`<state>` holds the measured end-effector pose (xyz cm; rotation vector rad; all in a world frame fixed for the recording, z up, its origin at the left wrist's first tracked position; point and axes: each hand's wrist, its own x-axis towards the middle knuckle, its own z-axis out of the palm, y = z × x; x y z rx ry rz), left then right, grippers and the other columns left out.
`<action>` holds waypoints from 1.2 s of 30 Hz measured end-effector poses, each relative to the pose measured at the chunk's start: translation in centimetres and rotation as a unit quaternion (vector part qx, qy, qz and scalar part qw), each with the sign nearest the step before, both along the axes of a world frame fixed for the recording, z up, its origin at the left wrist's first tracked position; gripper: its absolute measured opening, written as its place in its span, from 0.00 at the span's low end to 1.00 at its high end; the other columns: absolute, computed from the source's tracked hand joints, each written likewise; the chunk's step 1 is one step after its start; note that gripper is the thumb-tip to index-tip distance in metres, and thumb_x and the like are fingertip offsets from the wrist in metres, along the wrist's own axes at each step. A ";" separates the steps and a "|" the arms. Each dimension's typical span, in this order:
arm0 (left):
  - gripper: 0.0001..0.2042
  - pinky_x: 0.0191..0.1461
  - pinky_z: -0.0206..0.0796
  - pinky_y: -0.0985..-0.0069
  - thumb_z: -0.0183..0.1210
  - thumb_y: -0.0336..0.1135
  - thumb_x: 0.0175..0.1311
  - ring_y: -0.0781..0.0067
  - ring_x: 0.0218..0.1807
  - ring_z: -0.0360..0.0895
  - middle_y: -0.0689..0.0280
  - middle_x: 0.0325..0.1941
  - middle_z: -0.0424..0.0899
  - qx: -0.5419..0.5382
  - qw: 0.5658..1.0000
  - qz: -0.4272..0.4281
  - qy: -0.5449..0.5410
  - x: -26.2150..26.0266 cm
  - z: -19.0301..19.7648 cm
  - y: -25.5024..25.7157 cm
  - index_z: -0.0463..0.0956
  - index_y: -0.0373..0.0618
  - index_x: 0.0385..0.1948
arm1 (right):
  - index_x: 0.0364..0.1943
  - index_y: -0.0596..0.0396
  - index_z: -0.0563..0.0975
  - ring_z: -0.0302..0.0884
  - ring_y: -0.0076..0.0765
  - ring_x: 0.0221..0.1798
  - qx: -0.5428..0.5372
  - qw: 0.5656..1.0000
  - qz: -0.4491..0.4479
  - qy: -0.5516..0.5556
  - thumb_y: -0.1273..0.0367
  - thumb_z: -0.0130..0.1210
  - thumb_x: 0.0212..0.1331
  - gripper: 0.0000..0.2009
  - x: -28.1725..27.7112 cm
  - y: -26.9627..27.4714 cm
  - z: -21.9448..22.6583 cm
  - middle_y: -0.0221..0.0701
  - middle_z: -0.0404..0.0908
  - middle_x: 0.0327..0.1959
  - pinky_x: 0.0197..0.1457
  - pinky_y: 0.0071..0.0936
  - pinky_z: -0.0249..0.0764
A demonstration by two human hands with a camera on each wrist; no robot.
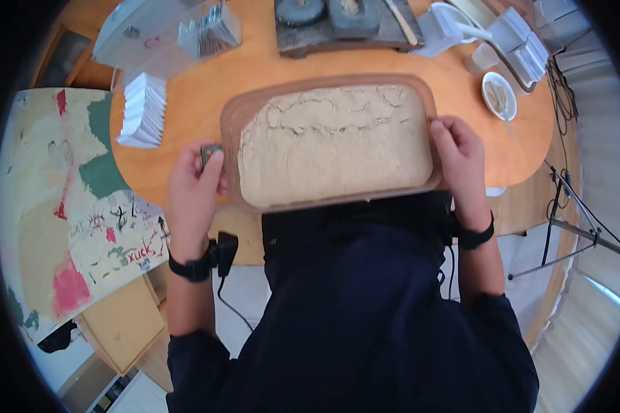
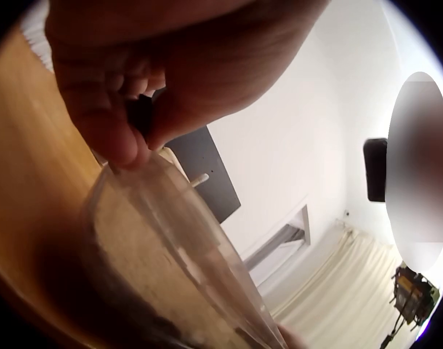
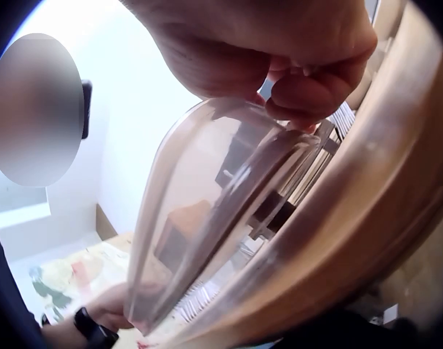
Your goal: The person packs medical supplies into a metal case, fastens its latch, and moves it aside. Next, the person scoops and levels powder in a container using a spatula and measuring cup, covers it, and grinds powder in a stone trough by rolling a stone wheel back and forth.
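Note:
A clear plastic tub (image 1: 229, 148) filled with beige powder (image 1: 337, 155) is between my two hands at the table's near edge. The powder looks smooth in front and has cracked, raised ridges toward the back. My left hand (image 1: 197, 182) grips the tub's left end, thumb on top. A small dark, squarish object (image 1: 211, 153) shows between that thumb and the fingers; its kind is not clear. At the opposite end my right hand (image 1: 459, 158) pinches the rim, fingers curled. Both wrist views show the tub's transparent wall (image 2: 199, 225) from the side, the rim (image 3: 207, 109) right at the fingertips.
Behind the tub, a dark board (image 1: 289, 45) bears stone-like blocks and a light stick. A folded white paper stack (image 1: 143, 110) and a clear box (image 1: 165, 48) stand left. To the right are a white bowl (image 1: 496, 96) and a small cup (image 1: 482, 58). A tripod (image 1: 585, 237) stands beyond.

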<state>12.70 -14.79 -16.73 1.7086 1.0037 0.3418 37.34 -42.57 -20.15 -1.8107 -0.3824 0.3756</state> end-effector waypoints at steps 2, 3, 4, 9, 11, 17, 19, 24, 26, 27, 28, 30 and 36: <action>0.10 0.26 0.62 0.86 0.55 0.30 0.71 0.87 0.24 0.69 0.73 0.30 0.76 0.011 1.000 -0.007 -0.016 0.4 0.5 0.1 0.74 0.38 0.50 | 0.37 0.65 0.80 0.69 0.13 0.29 -0.031 0.998 0.000 -0.047 0.66 0.57 0.67 0.12 -0.5 -1.6 -0.3 0.21 0.76 0.25 0.32 0.16 0.67; 0.10 0.26 0.62 0.86 0.55 0.30 0.71 0.87 0.24 0.69 0.73 0.30 0.76 0.010 1.000 -0.009 -0.015 0.9 0.3 0.4 0.74 0.38 0.50 | 0.37 0.65 0.80 0.69 0.13 0.29 -0.023 0.999 -0.001 -0.028 0.66 0.57 0.67 0.12 -1.0 -2.1 -0.2 0.21 0.76 0.25 0.32 0.17 0.67; 0.11 0.26 0.62 0.85 0.56 0.30 0.71 0.87 0.24 0.70 0.73 0.30 0.77 0.021 0.999 -0.018 -0.023 1.6 -0.4 0.6 0.74 0.38 0.50 | 0.38 0.65 0.80 0.69 0.13 0.29 -0.038 0.999 -0.004 -0.039 0.66 0.56 0.67 0.12 -0.3 -1.8 0.1 0.21 0.77 0.25 0.33 0.16 0.67; 0.10 0.30 0.65 0.86 0.56 0.30 0.71 0.87 0.26 0.72 0.73 0.30 0.79 -0.041 0.998 -0.024 -0.038 2.4 -0.8 -0.5 0.74 0.40 0.50 | 0.38 0.65 0.80 0.71 0.12 0.30 -0.002 1.000 -0.028 -0.002 0.68 0.57 0.66 0.10 0.5 -3.5 0.6 0.21 0.77 0.26 0.34 0.14 0.68; 0.10 0.31 0.65 0.86 0.56 0.30 0.71 0.87 0.27 0.72 0.73 0.30 0.79 -0.048 0.998 -0.025 -0.028 2.8 -1.2 -0.2 0.74 0.40 0.50 | 0.38 0.65 0.80 0.71 0.12 0.31 -0.020 0.999 -0.028 0.020 0.68 0.57 0.66 0.10 0.5 -2.7 0.5 0.21 0.78 0.27 0.34 0.14 0.68; 0.10 0.30 0.65 0.86 0.57 0.31 0.71 0.87 0.26 0.71 0.74 0.29 0.78 -0.013 0.997 -0.034 -0.073 3.3 -2.2 1.2 0.74 0.41 0.50 | 0.39 0.64 0.80 0.71 0.12 0.30 0.018 0.998 -0.043 -0.030 0.68 0.58 0.66 0.10 1.7 -1.3 -0.2 0.22 0.79 0.28 0.35 0.14 0.69; 0.10 0.29 0.64 0.86 0.57 0.31 0.71 0.87 0.25 0.72 0.74 0.29 0.78 -0.044 0.996 -0.032 -0.072 3.7 -1.9 0.5 0.74 0.41 0.50 | 0.39 0.65 0.80 0.70 0.12 0.30 0.026 0.998 -0.056 0.034 0.68 0.58 0.65 0.10 1.7 -1.2 0.1 0.21 0.78 0.28 0.34 0.14 0.68; 0.10 0.29 0.65 0.86 0.56 0.31 0.71 0.86 0.25 0.73 0.73 0.29 0.78 -0.015 0.999 -0.024 -0.034 4.4 -1.1 1.2 0.74 0.40 0.49 | 0.38 0.63 0.80 0.73 0.13 0.29 0.022 0.999 -0.025 -0.003 0.68 0.56 0.67 0.10 2.4 -0.9 -0.4 0.23 0.80 0.27 0.32 0.14 0.69; 0.09 0.28 0.65 0.86 0.56 0.31 0.71 0.87 0.24 0.72 0.73 0.28 0.78 -0.009 0.998 -0.028 -0.062 5.0 -1.2 0.7 0.74 0.40 0.48 | 0.38 0.63 0.80 0.73 0.14 0.30 0.030 0.998 -0.040 0.037 0.67 0.56 0.67 0.10 2.2 -0.6 -0.2 0.23 0.80 0.27 0.33 0.15 0.70; 0.09 0.28 0.65 0.86 0.56 0.31 0.71 0.87 0.24 0.72 0.73 0.28 0.78 -0.010 0.997 -0.036 -0.067 4.5 -1.4 1.3 0.74 0.40 0.48 | 0.38 0.63 0.80 0.74 0.14 0.31 0.028 0.998 -0.040 0.031 0.68 0.56 0.66 0.10 1.9 -0.1 -0.3 0.24 0.81 0.27 0.34 0.17 0.71; 0.09 0.29 0.65 0.86 0.57 0.31 0.71 0.86 0.25 0.72 0.73 0.29 0.78 -0.007 0.999 -0.032 -0.040 3.2 -1.4 2.1 0.74 0.40 0.49 | 0.38 0.63 0.81 0.74 0.14 0.32 0.021 0.999 -0.025 -0.009 0.68 0.57 0.66 0.09 1.4 -0.4 -0.3 0.24 0.81 0.28 0.35 0.17 0.71; 0.10 0.28 0.65 0.86 0.57 0.30 0.70 0.86 0.25 0.72 0.72 0.30 0.79 -0.010 0.999 -0.025 -0.028 2.5 -0.7 1.4 0.74 0.40 0.49 | 0.37 0.63 0.80 0.73 0.14 0.34 -0.021 0.997 -0.030 -0.070 0.69 0.57 0.65 0.08 0.6 -1.6 -0.5 0.24 0.81 0.30 0.38 0.17 0.71; 0.10 0.29 0.64 0.85 0.57 0.30 0.70 0.86 0.25 0.72 0.73 0.29 0.78 0.006 0.998 -0.037 -0.058 3.6 -0.2 1.1 0.75 0.40 0.50 | 0.37 0.63 0.80 0.72 0.15 0.31 0.038 0.999 -0.034 -0.011 0.70 0.57 0.66 0.08 1.0 -1.0 -0.2 0.22 0.79 0.29 0.36 0.14 0.69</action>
